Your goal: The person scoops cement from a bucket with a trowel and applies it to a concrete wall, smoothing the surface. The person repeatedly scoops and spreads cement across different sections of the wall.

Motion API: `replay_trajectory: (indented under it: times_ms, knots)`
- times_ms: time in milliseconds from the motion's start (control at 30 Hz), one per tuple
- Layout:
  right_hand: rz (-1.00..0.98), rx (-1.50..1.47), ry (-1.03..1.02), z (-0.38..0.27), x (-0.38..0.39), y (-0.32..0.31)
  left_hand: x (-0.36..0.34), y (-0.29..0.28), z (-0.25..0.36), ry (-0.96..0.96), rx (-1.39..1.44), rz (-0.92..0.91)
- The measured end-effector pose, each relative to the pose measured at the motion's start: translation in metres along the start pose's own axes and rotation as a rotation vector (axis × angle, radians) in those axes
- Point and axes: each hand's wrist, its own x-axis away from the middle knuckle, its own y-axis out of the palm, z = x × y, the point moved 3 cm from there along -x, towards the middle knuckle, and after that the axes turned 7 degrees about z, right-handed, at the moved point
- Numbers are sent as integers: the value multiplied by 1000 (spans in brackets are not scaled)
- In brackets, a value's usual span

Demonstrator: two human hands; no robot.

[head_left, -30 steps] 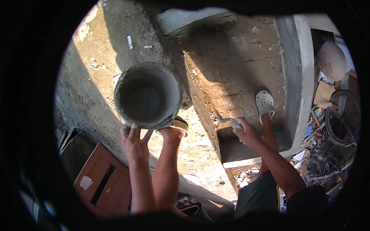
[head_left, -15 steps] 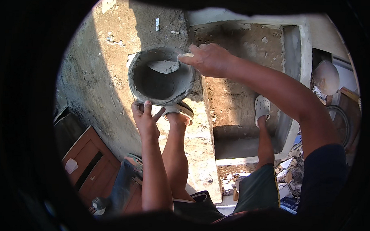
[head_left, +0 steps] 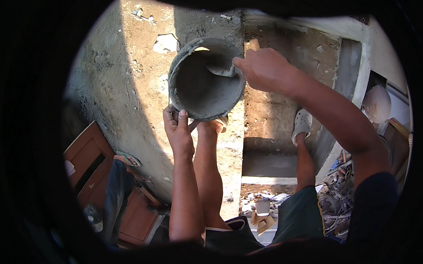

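Note:
A round bucket [head_left: 190,87] coated in grey mortar is tilted in front of me, its opening facing me. My left hand [head_left: 176,126] is closed on its near lower rim, with the thumb on the edge. In my right hand [head_left: 266,71] is a trowel [head_left: 220,72], its wooden handle end sticking out past my fist. The trowel's blade lies inside the bucket, close against the right part of the inner wall. Only a thin grey layer shows on the bucket's inside.
My left foot stands on a ledge partly hidden behind the bucket; my right clog [head_left: 302,123] rests in a sunken, light-edged trough [head_left: 268,166]. Debris [head_left: 332,196] lies lower right. At lower left are a brown door panel [head_left: 90,151] and another person's jeans-clad leg [head_left: 116,187].
The bucket has shifted right in view and tipped more toward me. My right hand has moved right with the trowel, whose blade sits nearer the bucket's right wall.

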Motion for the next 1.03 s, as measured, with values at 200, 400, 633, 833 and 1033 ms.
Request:
replay_trajectory:
  times_ms: [200,400,633,833,1033]
  knots:
    - [-62,-411,104,20,17,65,-2,-2,-20,80,44,9]
    - [-289,-1139,524,26,33,123,-1,-8,-15,61,-173,71]
    - [-137,-1719,585,-26,55,184,-4,-4,-20,121,-272,90]
    - [1,-2055,632,-60,73,195,11,8,0,160,-348,65]
    - [36,-2481,709,-84,98,221,16,26,-5,140,-361,149]
